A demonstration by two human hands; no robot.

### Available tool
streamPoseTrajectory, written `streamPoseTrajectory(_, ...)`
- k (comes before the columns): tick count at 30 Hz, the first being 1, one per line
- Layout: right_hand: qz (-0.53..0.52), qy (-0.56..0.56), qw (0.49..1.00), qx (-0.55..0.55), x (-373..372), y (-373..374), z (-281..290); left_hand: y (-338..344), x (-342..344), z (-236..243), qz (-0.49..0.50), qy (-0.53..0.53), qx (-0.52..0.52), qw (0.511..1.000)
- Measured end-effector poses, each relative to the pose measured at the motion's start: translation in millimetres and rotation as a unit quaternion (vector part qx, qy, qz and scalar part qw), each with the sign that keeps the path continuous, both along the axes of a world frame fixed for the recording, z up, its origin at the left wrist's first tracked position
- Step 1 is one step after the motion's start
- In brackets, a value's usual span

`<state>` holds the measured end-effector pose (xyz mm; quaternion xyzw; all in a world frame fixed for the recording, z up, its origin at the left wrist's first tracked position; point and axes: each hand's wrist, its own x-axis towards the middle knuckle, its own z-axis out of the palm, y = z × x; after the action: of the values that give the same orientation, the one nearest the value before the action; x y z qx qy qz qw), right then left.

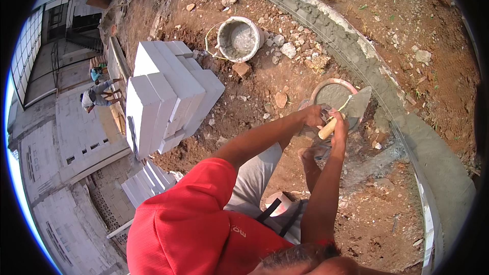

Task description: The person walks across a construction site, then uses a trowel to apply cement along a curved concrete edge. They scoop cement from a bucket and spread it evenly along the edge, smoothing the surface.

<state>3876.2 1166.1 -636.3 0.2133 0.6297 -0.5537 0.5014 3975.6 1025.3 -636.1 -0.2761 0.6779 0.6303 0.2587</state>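
My right hand [340, 128] is wrapped round the pale wooden handle of a trowel [359, 103]. Its flat grey blade points up and to the right, over the rim of a round basin [317, 90] holding wet grey mortar. My left hand [317, 115] is beside the trowel's neck with its fingers curled. Whether those fingers grip the neck or something small is too fine to make out. Just beyond the basin runs a curved bed of grey mortar [351, 53], with a thin string line along it.
Large white blocks [168, 89] are stacked to the left, with more slabs [147, 181] below. A mortar-stained bucket [253, 40] stands beyond them, near loose stones [289, 50]. A smaller bucket [278, 202] is by my legs. Two other people [97, 95] are at the far left.
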Motion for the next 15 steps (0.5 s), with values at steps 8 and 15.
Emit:
streamPoseTrajectory(8,0.018,-0.042,0.994,-0.095,-14.2,24.5,-7.0,-37.2,-79.2,-30.7,-0.276,-0.096,0.132,0.947)
streamPoseTrajectory(15,0.278,0.198,0.94,0.022,-48.3,85.8,-41.8,-120.0,-77.9,-100.0,-0.323,-0.087,0.017,0.942)
